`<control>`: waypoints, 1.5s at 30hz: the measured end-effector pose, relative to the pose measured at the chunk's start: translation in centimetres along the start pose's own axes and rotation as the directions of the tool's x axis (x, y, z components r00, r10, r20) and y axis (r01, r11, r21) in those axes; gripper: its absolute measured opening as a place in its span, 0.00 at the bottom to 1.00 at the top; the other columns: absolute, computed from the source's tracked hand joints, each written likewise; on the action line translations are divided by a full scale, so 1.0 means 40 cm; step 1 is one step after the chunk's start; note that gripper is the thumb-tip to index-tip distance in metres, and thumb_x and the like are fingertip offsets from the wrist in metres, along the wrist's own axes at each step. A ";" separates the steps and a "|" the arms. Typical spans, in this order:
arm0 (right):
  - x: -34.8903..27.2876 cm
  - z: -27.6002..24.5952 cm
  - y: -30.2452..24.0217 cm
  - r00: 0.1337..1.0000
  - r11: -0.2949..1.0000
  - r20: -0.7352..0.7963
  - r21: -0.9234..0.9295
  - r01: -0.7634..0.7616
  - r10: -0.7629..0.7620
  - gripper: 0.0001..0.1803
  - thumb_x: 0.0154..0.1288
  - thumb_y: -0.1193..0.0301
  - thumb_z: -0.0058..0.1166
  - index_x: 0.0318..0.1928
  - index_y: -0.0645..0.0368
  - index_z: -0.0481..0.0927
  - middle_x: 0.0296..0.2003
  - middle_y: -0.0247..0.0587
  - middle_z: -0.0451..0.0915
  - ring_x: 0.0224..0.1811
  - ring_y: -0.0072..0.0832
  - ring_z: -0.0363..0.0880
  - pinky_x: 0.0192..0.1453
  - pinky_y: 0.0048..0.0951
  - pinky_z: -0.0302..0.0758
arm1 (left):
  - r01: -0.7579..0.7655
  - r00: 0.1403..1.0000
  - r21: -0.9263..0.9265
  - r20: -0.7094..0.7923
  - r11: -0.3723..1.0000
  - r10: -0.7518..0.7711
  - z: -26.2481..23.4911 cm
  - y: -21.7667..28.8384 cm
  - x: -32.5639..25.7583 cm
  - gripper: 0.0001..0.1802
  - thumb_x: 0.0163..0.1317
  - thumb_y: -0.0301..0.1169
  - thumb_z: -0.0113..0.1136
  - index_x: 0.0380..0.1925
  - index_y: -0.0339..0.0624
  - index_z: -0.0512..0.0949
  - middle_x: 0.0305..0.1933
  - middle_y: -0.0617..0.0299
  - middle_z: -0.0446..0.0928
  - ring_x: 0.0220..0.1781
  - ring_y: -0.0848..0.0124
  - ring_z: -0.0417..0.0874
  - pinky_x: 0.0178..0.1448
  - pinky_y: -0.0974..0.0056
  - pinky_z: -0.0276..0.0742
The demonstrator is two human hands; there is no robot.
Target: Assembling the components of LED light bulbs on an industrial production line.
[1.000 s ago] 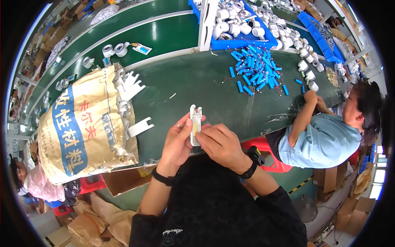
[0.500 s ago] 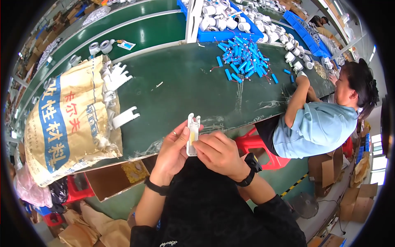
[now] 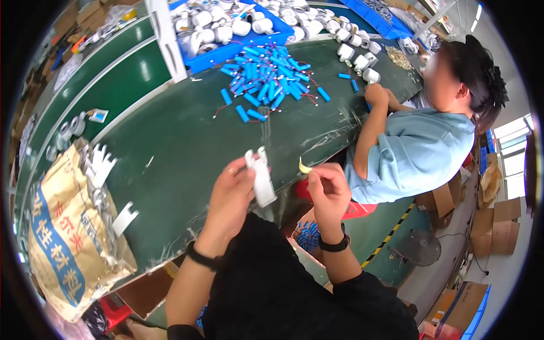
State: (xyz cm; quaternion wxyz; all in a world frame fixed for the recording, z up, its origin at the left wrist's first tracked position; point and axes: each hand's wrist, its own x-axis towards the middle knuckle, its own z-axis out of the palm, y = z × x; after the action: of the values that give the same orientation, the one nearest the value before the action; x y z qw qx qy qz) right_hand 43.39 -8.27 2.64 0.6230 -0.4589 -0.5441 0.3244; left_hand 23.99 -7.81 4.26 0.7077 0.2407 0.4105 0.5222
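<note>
In my left hand [image 3: 231,198] is a white plastic housing piece [image 3: 262,182], long and narrow, with prongs at its far end. My fingers and thumb close on its left side, and it tilts above the green bench's front edge. Over to the right, my right hand [image 3: 330,195] pinches a small curled pale-yellow strip [image 3: 305,166] between thumb and forefinger, apart from the housing. Beyond both hands lies a pile of blue cylindrical batteries [image 3: 266,79] with thin red wires. More white pronged pieces [image 3: 123,218] stick out of a paper sack [image 3: 59,243] on the left.
A blue tray [image 3: 224,52] heaped with white round housings stands at the back of the bench [image 3: 187,130]. A co-worker [image 3: 419,150] in a light blue top sits at the right, hands on the bench. Below are a red stool [image 3: 360,210] and a box of blue batteries [image 3: 307,235].
My right hand has come away from the white housing piece to the right, with the yellow strip in its pinch. The left hand has turned the piece. The view has swung right.
</note>
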 end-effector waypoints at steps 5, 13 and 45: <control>-0.008 -0.056 0.017 1.000 0.996 0.030 -0.094 0.010 -0.007 0.07 0.63 0.86 0.61 0.41 0.66 0.82 0.40 0.39 0.78 0.39 0.21 0.77 0.43 0.20 0.74 | -0.011 1.000 -0.087 -0.017 0.996 0.010 0.140 -0.114 0.345 0.18 0.73 0.24 0.49 0.60 0.30 0.69 0.55 0.55 0.79 0.52 0.70 0.82 0.52 0.65 0.79; 0.019 -0.035 0.066 0.984 0.986 0.143 0.110 -0.124 0.107 0.10 0.63 0.86 0.59 0.43 0.62 0.82 0.54 0.45 0.74 0.48 0.31 0.81 0.57 0.29 0.76 | -0.161 0.976 0.546 -0.038 0.822 0.216 0.066 -0.036 0.269 0.33 0.69 0.23 0.57 0.71 0.30 0.59 0.70 0.46 0.70 0.72 0.60 0.72 0.72 0.59 0.70; -0.077 0.465 -0.041 0.597 0.851 0.769 -0.140 0.506 -0.229 0.14 0.54 0.79 0.70 0.42 0.53 0.90 0.23 0.33 0.64 0.23 0.28 0.65 0.25 0.29 0.61 | -0.317 0.907 -0.307 -0.375 0.897 0.192 -0.379 0.032 -0.167 0.24 0.77 0.42 0.49 0.68 0.46 0.71 0.56 0.53 0.82 0.53 0.62 0.86 0.57 0.58 0.85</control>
State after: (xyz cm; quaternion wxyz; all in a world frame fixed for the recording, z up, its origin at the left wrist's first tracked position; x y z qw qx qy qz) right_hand 24.47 -7.61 2.74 0.3177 -0.2684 -0.8770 0.2405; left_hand 9.89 -14.98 -0.84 0.5836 0.0665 0.3865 0.7111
